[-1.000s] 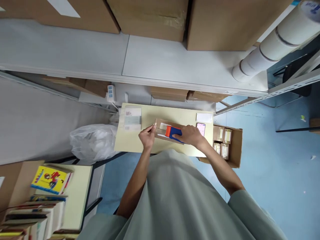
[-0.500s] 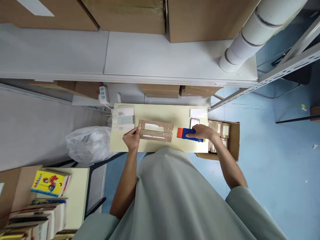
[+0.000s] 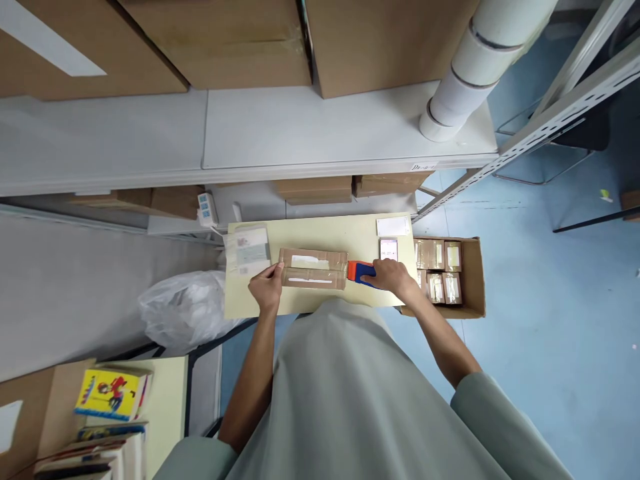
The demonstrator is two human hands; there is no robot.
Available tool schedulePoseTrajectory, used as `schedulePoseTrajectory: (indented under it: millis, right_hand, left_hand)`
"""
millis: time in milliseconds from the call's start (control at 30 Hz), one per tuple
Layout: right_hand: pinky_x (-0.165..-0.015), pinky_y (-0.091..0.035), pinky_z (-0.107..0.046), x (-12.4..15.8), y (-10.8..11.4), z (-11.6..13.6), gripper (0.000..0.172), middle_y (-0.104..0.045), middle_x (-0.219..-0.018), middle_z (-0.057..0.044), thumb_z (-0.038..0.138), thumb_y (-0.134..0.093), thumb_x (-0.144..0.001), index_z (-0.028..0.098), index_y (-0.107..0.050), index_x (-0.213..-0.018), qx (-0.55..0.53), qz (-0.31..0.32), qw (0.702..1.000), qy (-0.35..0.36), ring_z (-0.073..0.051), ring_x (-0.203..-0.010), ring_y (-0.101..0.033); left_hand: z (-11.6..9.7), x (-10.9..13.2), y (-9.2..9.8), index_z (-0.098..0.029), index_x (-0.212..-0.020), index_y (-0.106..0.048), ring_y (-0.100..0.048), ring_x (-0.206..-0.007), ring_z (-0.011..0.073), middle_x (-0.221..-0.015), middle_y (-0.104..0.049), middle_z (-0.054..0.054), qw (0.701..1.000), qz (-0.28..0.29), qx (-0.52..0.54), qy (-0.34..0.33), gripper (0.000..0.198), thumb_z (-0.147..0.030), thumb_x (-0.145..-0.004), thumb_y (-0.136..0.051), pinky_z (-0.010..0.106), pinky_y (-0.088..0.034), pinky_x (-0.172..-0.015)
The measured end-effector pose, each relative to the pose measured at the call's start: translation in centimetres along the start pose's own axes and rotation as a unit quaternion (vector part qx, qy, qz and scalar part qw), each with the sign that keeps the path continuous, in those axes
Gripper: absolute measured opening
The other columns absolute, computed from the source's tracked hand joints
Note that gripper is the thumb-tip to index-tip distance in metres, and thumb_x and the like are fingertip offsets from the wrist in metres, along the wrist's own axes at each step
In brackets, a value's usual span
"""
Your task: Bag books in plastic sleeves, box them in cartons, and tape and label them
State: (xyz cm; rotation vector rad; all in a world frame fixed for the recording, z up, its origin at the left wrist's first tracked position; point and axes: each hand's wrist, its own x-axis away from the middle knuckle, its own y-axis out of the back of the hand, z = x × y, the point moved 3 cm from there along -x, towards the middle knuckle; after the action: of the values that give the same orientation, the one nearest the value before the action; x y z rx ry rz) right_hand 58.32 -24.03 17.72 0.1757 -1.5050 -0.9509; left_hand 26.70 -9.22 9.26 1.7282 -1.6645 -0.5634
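A flat, narrow cardboard box (image 3: 313,275) with white label strips lies on the pale yellow table (image 3: 320,233). My left hand (image 3: 267,288) pinches the box at its left end, thumb and fingers closed. In my right hand (image 3: 393,274) is a blue and orange tape dispenser (image 3: 361,272), with the fingers wrapped around its body. Its orange end meets or nearly meets the box's right end; actual contact is hard to tell. Just beyond my right hand lies a phone (image 3: 389,249) with its screen lit.
Plastic mailers (image 3: 251,245) lie at the table's left, a white card (image 3: 393,226) at its far right. An open carton (image 3: 470,277) of small boxes stands to the right. A shelf (image 3: 345,137) rises ahead. Books (image 3: 107,395) and a plastic bag (image 3: 187,310) are leftward.
My right hand has brought the tape dispenser left, up to the box's right end. My left hand stays on the box's left end. The view has shifted slightly.
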Motion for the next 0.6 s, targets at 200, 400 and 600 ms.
schedulePoseTrajectory:
  millis: [200, 400, 600]
  right_hand:
    - [-0.084, -0.057, -0.038, -0.7, -4.5, 1.9, 0.034, -0.083, -0.113, -0.023, 0.039, -0.059, -0.112, 0.013, -0.078, -0.122, 0.019, -0.053, 0.997, -0.054, -0.033, -0.109, -0.081]
    - [-0.085, -0.056, -0.032, 0.8, -6.6, 1.9, 0.039, -0.083, -0.116, -0.021, 0.046, -0.054, -0.114, 0.015, -0.074, -0.127, -0.039, -0.115, 0.985, -0.125, -0.031, -0.112, -0.081]
    - [-0.08, -0.054, -0.033, 4.2, 0.6, 3.0, 0.049, -0.081, -0.116, -0.022, 0.051, -0.046, -0.117, 0.011, -0.062, -0.139, -0.078, -0.225, 0.96, -0.149, -0.033, -0.11, -0.081]
  left_hand:
    - [0.0, 0.3, -0.1, -0.022, -0.091, -0.087, -0.082, -0.106, 0.0338, -0.101, -0.088, 0.008, 0.999, 0.033, 0.031, -0.01, 0.032, -0.051, -0.088, -0.072, 0.039, -0.062, -0.095]
    - [1.2, -1.1, 0.7, -0.022, -0.099, -0.082, -0.081, -0.096, 0.028, -0.103, -0.086, 0.009, 0.996, 0.075, 0.043, 0.017, 0.026, -0.043, -0.084, -0.077, 0.039, -0.063, -0.093]
    - [-5.6, -2.5, 1.5, -0.021, -0.12, -0.077, -0.079, -0.109, 0.0272, -0.126, -0.082, 0.013, 0.979, 0.09, 0.113, -0.142, 0.033, -0.041, -0.096, -0.069, 0.042, -0.063, -0.103]
